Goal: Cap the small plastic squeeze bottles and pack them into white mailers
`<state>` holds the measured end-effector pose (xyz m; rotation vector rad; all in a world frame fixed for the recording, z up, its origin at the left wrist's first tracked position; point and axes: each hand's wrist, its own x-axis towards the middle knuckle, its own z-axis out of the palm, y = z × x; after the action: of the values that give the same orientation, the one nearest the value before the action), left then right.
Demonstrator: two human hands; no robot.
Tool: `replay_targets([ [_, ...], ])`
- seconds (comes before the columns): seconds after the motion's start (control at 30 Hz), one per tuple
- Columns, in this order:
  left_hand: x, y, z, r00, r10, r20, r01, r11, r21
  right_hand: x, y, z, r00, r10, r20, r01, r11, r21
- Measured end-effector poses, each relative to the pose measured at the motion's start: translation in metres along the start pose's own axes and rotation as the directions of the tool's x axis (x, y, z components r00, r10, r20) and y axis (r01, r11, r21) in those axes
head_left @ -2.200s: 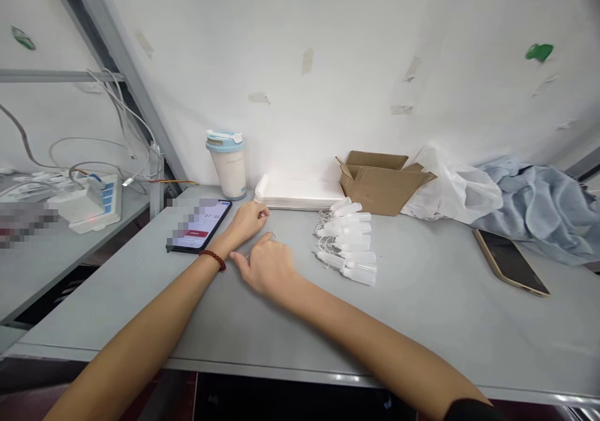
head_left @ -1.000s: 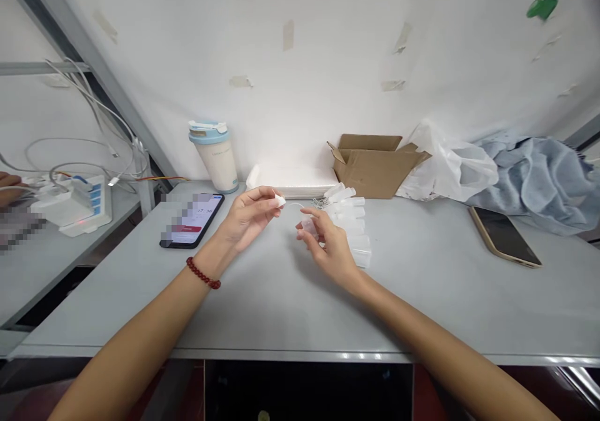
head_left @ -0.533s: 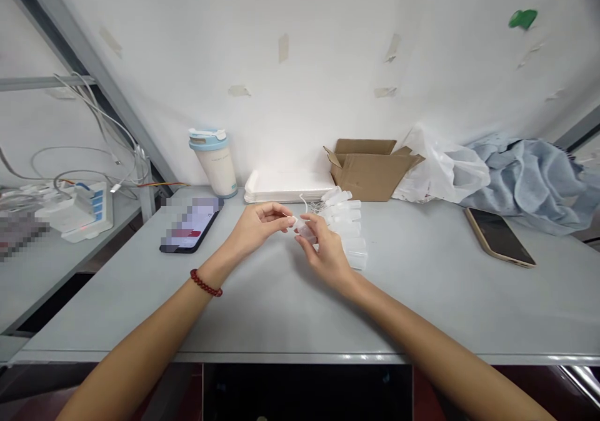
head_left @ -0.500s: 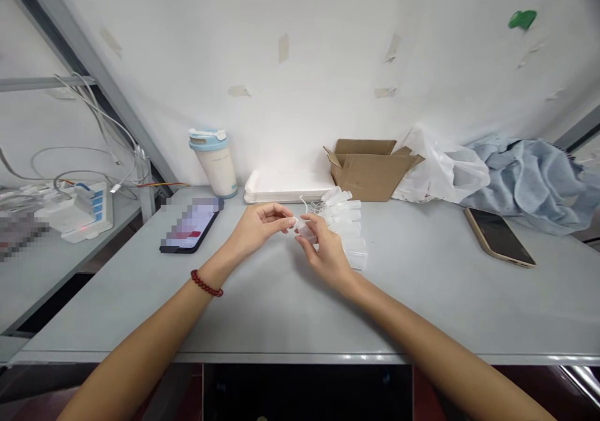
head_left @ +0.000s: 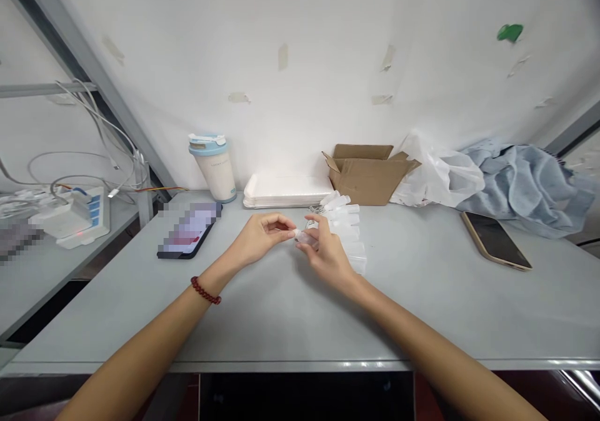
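Over the middle of the table [head_left: 262, 315] my two hands meet at a small translucent white plastic bottle [head_left: 304, 237]. My right hand [head_left: 327, 252] is closed round its body with thumb and fingers. The thumb and forefinger of my left hand [head_left: 265, 237] pinch its narrow white end, whose exact form is too small to make out. Beyond my right hand lies a row of similar translucent bottles [head_left: 344, 218], side by side, partly hidden by that hand. Thin whitish pieces [head_left: 317, 209] lie at the row's far end.
Along the wall stand a blue-lidded cup [head_left: 215, 171], a stack of white trays [head_left: 285, 190], an open cardboard box [head_left: 368, 180], a white plastic bag [head_left: 435, 177] and a blue cloth [head_left: 529, 183]. One phone [head_left: 190, 230] lies left, another phone [head_left: 497, 240] right. A power strip [head_left: 96, 218] is far left.
The view has tilted slightly, so the scene sits a little lower. A thin white tube that stuck up by my fingers no longer shows there. Both hands keep their hold on the bottle.
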<state>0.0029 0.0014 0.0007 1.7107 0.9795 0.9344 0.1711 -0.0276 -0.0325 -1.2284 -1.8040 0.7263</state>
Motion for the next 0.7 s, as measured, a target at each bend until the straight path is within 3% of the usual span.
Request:
replay_targets([
  [0.13, 0.0003, -0.0003, -0.0022, 1.000, 0.024, 0.019, -0.023, 0.999, -0.028, 0.0018, -0.0064, -0.0033, 0.982, 0.163, 0.093, -0.185, 0.930, 0.318],
  [0.2, 0.0005, 0.0004, -0.0033, 0.999, 0.024, 0.025, -0.023, 0.999, -0.040, 0.0024, -0.0080, -0.0044, 0.977, 0.177, 0.121, -0.210, 0.903, 0.375],
  [0.43, 0.0011, -0.0006, -0.0032, 0.986, -0.126, 0.111, 0.127, 0.992, -0.001, 0.0007, -0.0028, -0.0052, 1.000, -0.012, 0.017, 0.011, 0.998, 0.057],
  [0.6, 0.0010, -0.0020, -0.0021, 0.993, -0.091, 0.079, 0.081, 0.989, 0.123, 0.0007, 0.0009, -0.0048, 0.999, -0.051, 0.014, 0.053, 0.993, -0.104],
  [0.7, -0.0003, 0.0006, -0.0019, 0.991, -0.068, 0.111, 0.049, 0.985, 0.165, 0.0005, -0.0020, -0.0059, 0.998, -0.052, 0.032, 0.055, 0.993, -0.103],
])
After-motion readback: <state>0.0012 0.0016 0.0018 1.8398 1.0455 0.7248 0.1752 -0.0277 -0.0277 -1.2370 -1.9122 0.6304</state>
